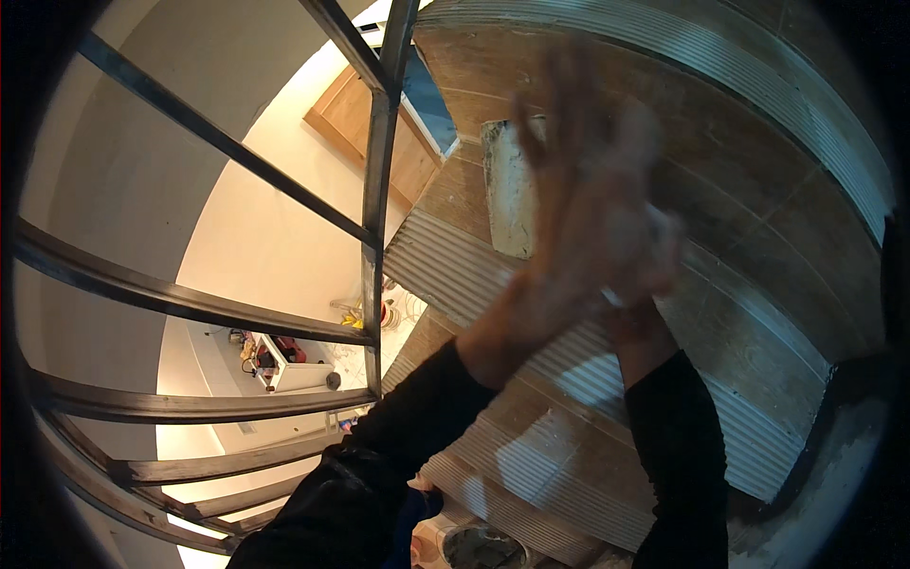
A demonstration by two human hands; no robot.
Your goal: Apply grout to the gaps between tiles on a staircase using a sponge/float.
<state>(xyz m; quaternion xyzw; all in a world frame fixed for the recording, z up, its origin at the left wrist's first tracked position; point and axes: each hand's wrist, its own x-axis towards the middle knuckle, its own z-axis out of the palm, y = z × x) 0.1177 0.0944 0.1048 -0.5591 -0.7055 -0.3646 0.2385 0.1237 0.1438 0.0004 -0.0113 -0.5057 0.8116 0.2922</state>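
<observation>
Above stairs (pixel 749 190), hands (pixel 590 223) overlapping, blurred

Metal railing (pixel 376 204), left half: bars obstruct sideways reach; gaps between them admit passage. Stair tread (pixel 749 180), upper right: open room beside the hands. Pale slab (pixel 508 194), upper centre (partly hidden by blurred hands): obstacle. Left sleeve (pixel 417 408), right sleeve (pixel 678 436), lower centre: flank a passage between.

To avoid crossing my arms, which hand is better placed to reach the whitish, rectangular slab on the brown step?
Probably the left hand: it overlaps the whitish, rectangular slab in this view, while the right hand lies farther right.
</observation>
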